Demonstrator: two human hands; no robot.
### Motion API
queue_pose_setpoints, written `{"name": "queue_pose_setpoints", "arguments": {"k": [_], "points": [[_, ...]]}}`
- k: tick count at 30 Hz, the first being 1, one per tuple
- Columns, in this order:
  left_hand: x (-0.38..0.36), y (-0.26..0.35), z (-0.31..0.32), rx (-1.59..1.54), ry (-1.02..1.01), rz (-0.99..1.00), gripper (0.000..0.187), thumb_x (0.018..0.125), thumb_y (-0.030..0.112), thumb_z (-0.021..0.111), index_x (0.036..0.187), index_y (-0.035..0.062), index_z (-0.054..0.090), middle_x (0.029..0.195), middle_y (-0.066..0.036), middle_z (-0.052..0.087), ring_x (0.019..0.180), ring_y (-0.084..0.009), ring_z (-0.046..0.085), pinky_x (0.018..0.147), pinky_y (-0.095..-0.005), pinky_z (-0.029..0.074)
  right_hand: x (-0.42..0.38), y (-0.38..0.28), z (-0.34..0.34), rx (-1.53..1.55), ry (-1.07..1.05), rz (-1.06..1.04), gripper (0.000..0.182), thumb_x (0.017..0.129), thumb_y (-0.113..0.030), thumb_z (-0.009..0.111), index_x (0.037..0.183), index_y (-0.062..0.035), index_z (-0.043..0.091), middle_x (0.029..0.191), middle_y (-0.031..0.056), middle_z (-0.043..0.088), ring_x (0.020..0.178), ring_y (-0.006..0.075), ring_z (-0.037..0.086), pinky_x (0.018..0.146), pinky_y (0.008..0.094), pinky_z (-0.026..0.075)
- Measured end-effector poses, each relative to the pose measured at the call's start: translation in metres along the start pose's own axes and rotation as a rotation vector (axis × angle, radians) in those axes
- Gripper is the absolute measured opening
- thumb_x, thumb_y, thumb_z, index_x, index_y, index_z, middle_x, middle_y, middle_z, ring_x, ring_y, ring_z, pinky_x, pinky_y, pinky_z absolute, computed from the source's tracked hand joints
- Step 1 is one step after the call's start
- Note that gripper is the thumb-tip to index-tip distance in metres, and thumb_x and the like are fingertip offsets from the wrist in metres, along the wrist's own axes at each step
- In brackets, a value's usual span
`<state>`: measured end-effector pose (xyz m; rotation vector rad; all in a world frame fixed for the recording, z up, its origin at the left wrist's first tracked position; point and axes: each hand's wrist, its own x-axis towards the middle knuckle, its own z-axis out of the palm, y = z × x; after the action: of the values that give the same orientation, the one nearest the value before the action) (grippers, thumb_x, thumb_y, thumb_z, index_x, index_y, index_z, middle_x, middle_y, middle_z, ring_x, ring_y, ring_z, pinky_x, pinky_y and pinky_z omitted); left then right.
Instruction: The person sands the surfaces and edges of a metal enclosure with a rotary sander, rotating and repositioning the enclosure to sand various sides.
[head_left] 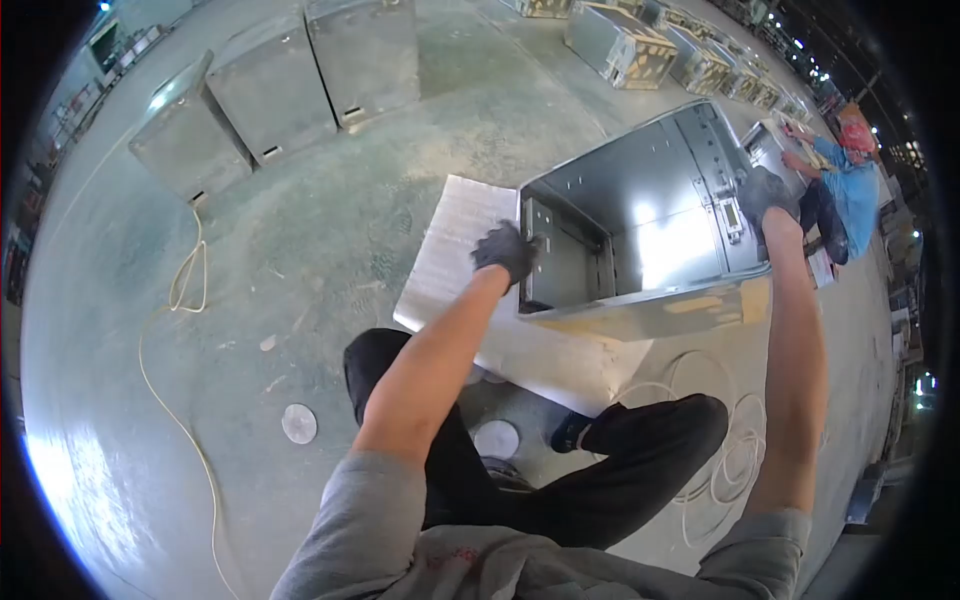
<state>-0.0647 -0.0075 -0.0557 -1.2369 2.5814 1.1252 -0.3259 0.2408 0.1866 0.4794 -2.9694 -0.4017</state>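
Note:
In front of me an open metal cabinet lies on its side, its bright inside facing up toward me. My left hand, in a dark glove, is at its left edge, fingers curled over the rim. At the opposite edge, beside a latch-like fitting, my gloved right hand is closed around the rim; its fingertips are hidden. Yellowish patches mark the cabinet's near side. Beneath it, a pale sheet covers part of the floor and reaches toward my legs.
Several grey metal cabinets stand at the back left, with patchy ones at the back right. A person in blue works at the right. A yellowish cord trails at left; a pale hose lies coiled by my right knee. Round discs lie nearby.

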Motion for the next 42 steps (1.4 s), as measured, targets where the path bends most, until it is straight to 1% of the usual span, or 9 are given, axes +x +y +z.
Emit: {"name": "queue_pose_setpoints", "arguments": {"k": [7,10,14,18,22,29,35,39,42], "points": [[0.025,-0.046,0.090,0.009,-0.178,0.163,0.081,0.094,0.065,0.058,0.131,-0.0074,0.058,0.125,-0.030,0.067,0.117,-0.0457,0.065,0.099,-0.0514,0.054,-0.032,0.033,0.020,0.052,0.138,0.224,0.052,0.094,-0.047,0.064,0.122,-0.0030,0.067,0.125,0.0240,0.069,0.119,0.0395,0.067,0.102,0.0493,0.053],[0.004,-0.020,0.095,-0.321,-0.504,0.118,0.078,0.096,0.060,0.063,0.123,-0.0126,0.060,0.104,-0.026,0.071,0.080,-0.0249,0.069,0.064,-0.0367,0.060,-0.031,0.048,0.023,0.070,0.103,0.284,0.049,0.095,-0.042,0.065,0.130,-0.0075,0.064,0.130,0.0210,0.068,0.121,0.0385,0.066,0.101,0.0487,0.053],[0.059,-0.053,0.170,-0.293,-0.368,0.190,0.058,0.098,0.049,0.067,0.122,-0.0037,0.066,0.105,-0.021,0.071,0.077,-0.0249,0.069,0.065,-0.0377,0.061,-0.028,0.053,0.032,0.094,0.144,0.324,0.047,0.093,-0.040,0.065,0.126,-0.0070,0.066,0.128,0.0211,0.069,0.120,0.0385,0.066,0.101,0.0489,0.053],[0.007,-0.016,0.141,-0.989,-0.336,-0.124,0.043,0.090,0.034,0.079,0.117,0.0025,0.071,0.095,-0.014,0.071,0.075,-0.0226,0.068,0.063,-0.0374,0.058,-0.033,0.051,0.034,0.115,0.176,0.313,0.046,0.092,-0.040,0.066,0.125,-0.0081,0.066,0.125,0.0213,0.070,0.118,0.0393,0.067,0.099,0.0502,0.053],[0.001,-0.013,0.127,-0.901,-0.376,-0.329,0.035,0.085,0.029,0.085,0.108,0.0047,0.075,0.086,-0.010,0.069,0.071,-0.0215,0.066,0.060,-0.0376,0.056,-0.033,0.064,0.045,0.108,0.218,0.301,0.045,0.091,-0.041,0.066,0.122,-0.0094,0.067,0.125,0.0206,0.070,0.118,0.0392,0.067,0.098,0.0500,0.053],[0.010,-0.040,0.154,-1.038,-0.324,-0.234,0.028,0.087,0.020,0.083,0.112,0.0063,0.078,0.079,-0.005,0.069,0.065,-0.0195,0.067,0.053,-0.0379,0.053,-0.101,0.064,0.024,0.198,0.191,0.403,0.056,0.086,-0.046,0.072,0.130,-0.0117,0.065,0.124,0.0187,0.071,0.117,0.0391,0.067,0.097,0.0486,0.054],[0.026,-0.065,0.188,-1.186,-0.223,-0.190,0.033,0.091,0.030,0.078,0.105,0.0009,0.078,0.077,-0.009,0.072,0.065,-0.0231,0.068,0.057,-0.0394,0.055,-0.112,0.091,0.027,0.369,0.223,0.388,0.054,0.080,-0.041,0.080,0.121,-0.0063,0.072,0.121,0.0229,0.072,0.114,0.0403,0.069,0.096,0.0483,0.054],[0.008,-0.056,0.091,-1.336,-0.336,-0.221,0.025,0.094,0.026,0.070,0.105,0.0033,0.073,0.090,-0.011,0.071,0.077,-0.0270,0.070,0.074,-0.0406,0.061,-0.136,0.090,0.029,0.425,0.256,0.354,0.048,0.079,-0.035,0.082,0.116,-0.0049,0.075,0.112,0.0227,0.075,0.108,0.0392,0.071,0.092,0.0474,0.054],[0.028,-0.087,0.058,-1.128,-0.207,-0.084,0.028,0.088,0.029,0.076,0.095,0.0024,0.073,0.078,-0.008,0.067,0.065,-0.0234,0.065,0.061,-0.0387,0.056,-0.128,0.112,0.056,0.653,0.209,0.231,0.047,0.076,-0.036,0.084,0.107,-0.0019,0.078,0.101,0.0224,0.076,0.094,0.0369,0.074,0.086,0.0442,0.054]]}}
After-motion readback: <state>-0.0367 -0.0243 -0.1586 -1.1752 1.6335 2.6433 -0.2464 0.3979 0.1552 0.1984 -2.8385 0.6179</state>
